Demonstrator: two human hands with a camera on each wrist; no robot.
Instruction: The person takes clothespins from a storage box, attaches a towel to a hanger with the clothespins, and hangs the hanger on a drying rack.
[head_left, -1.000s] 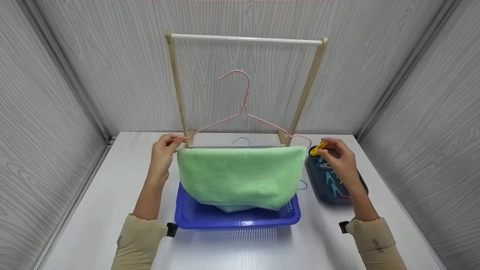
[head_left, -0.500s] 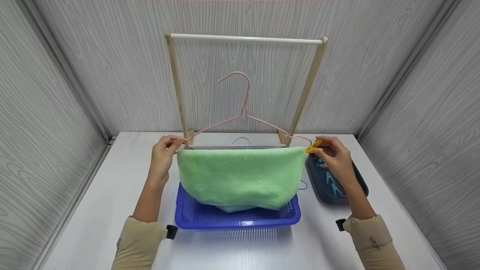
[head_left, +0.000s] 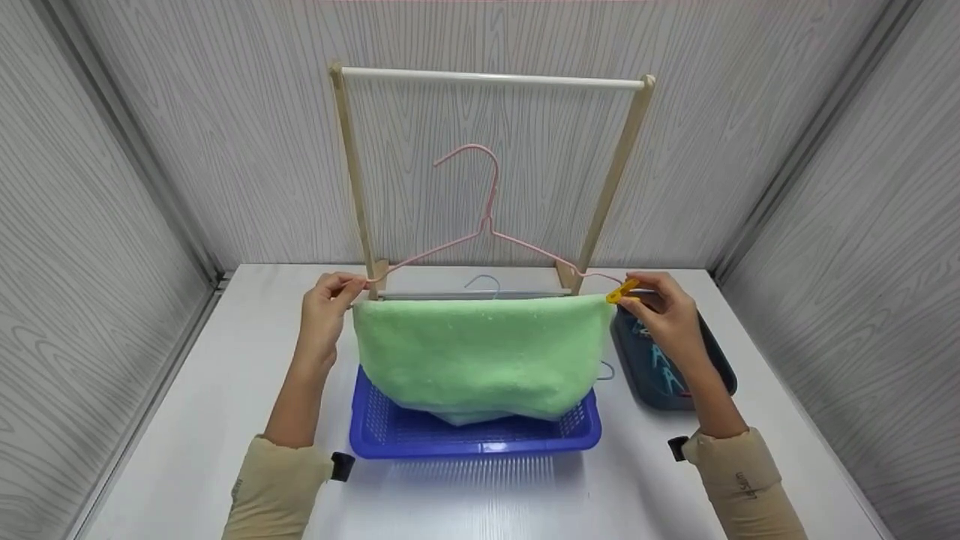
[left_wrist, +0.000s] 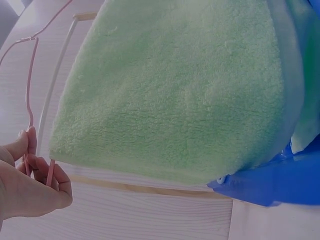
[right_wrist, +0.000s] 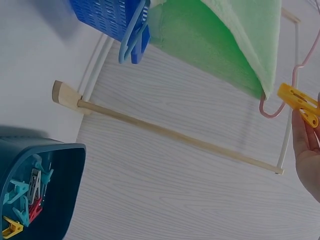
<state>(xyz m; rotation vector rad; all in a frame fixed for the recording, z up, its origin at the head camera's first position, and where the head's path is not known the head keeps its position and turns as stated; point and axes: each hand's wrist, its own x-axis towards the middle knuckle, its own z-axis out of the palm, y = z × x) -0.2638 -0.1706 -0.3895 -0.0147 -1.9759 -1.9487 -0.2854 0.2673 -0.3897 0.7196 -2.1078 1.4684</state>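
A light green towel (head_left: 480, 352) hangs folded over the lower bar of a pink wire hanger (head_left: 491, 202). My left hand (head_left: 328, 319) pinches the hanger's left end; in the left wrist view its fingers curl round the pink wire beside the towel's edge. My right hand (head_left: 667, 315) pinches a yellow clothespin (head_left: 622, 291) between thumb and fingers. In the head view the clothespin is at the towel's upper right corner, by the hanger's right end. From the right wrist view, the clothespin (right_wrist: 295, 97) is close to the hanger's bend; whether it clamps the towel I cannot tell.
Below the towel stands a blue plastic basket (head_left: 476, 450). To the right, a dark blue bin (head_left: 637, 390) holds several clothespins (right_wrist: 32, 192). A drying rack with a white top rail (head_left: 495, 77) and wooden posts stands behind. A light blue hanger hook (head_left: 607, 370) shows beside the basket.
My right hand has moved left with the yellow clothespin, from above the bin to the towel's right corner. The hanger and towel have dipped very slightly, while my left hand keeps its grip.
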